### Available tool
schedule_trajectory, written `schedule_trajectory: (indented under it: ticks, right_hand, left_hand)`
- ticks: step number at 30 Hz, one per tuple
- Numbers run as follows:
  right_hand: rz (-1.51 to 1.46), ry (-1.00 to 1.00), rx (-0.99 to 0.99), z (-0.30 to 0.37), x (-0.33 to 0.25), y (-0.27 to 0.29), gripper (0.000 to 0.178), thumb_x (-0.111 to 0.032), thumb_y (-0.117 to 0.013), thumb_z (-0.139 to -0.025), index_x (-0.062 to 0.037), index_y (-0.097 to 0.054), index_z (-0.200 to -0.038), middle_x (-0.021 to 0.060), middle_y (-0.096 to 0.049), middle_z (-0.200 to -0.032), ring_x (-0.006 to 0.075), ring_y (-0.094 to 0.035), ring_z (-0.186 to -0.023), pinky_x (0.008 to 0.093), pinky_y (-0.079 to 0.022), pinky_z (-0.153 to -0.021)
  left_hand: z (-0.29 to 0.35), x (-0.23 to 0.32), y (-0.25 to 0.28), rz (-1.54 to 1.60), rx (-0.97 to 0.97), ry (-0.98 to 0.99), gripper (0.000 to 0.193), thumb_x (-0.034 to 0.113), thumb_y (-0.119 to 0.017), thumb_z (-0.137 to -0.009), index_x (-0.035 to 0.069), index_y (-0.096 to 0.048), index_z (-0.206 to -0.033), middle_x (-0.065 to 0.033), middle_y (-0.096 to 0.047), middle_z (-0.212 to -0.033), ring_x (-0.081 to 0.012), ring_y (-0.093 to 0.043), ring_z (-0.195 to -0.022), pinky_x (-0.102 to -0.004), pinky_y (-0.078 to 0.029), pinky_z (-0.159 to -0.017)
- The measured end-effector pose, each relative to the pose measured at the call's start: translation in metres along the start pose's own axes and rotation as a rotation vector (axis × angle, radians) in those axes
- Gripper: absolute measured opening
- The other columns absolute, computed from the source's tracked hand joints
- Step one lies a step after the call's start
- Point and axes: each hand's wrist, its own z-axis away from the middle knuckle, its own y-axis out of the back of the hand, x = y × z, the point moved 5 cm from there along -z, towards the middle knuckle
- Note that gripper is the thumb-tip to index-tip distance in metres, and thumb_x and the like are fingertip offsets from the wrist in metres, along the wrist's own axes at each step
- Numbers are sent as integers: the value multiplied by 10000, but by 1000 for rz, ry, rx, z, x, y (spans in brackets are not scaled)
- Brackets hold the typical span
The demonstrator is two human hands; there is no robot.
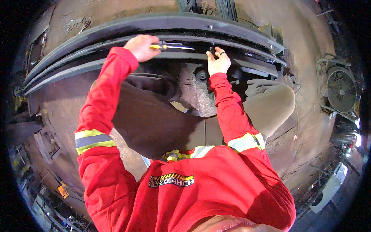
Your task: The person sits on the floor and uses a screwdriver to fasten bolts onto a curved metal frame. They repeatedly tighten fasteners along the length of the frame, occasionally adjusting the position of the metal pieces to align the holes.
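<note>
This looks like a metalworking workshop: long, grey metal beams (154, 24) and a bundle of dark, slender bars (227, 9) lie on a dusty brown floor (315, 44), near a round, caged grey fan (341, 91); the person wears a red work jacket with reflective bands (174, 207).

Bright centre, dim edges, strong fisheye bending.

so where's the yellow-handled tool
In the head view, the yellow-handled tool is left of centre, in the left hand, pointing toward the right hand over metal beams.
</note>
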Motion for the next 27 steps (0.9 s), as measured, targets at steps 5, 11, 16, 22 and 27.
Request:
schedule_trajectory:
  ticks: [5,11,16,22,27]
  right_hand:
    - [279,101,-10,6,-1,2,366,-178,-756,-706,-61,-644,-1034,141,-678,-921,260,-643,-883,424,-278,-1075]
    - [112,14,-28,6,7,1,347,-165,-732,-733,-37,-638,-1041,157,-686,-940,261,-665,-881,403,-268,-1081]
    - [-49,-31,-118,6,8,-2,382,-59,-720,-772,67,-588,-1108,202,-612,-1094,271,-628,-999,310,-526,-831]
    - [-222,-129,-156,3,0,-2,400,-47,-704,-793,85,-558,-1141,195,-595,-1136,256,-599,-1044,306,-520,-832]
    - [-182,-94,-210,-5,9,-2,399,-70,-680,-814,93,-550,-1154,213,-604,-1138,270,-610,-1033,314,-499,-860]
  left_hand:
    - [0,3,-14,-4,-42,37,287,292,-635,-795,65,-613,-969,-191,-648,-867,-380,-620,-856,-453,-481,-752]
    - [0,1,-18,8,-33,50,268,291,-634,-794,67,-626,-942,-187,-650,-859,-376,-622,-846,-450,-480,-745]
    - [-4,8,-16,4,-58,19,269,284,-635,-794,68,-618,-952,-182,-647,-840,-376,-617,-832,-451,-475,-733]
    - [-10,13,-13,15,8,2,259,291,-628,-797,72,-621,-936,-174,-653,-864,-366,-620,-847,-444,-478,-758]
    - [-16,22,-17,48,46,-65,255,271,-614,-824,61,-597,-967,-181,-645,-859,-374,-614,-834,-444,-471,-739]
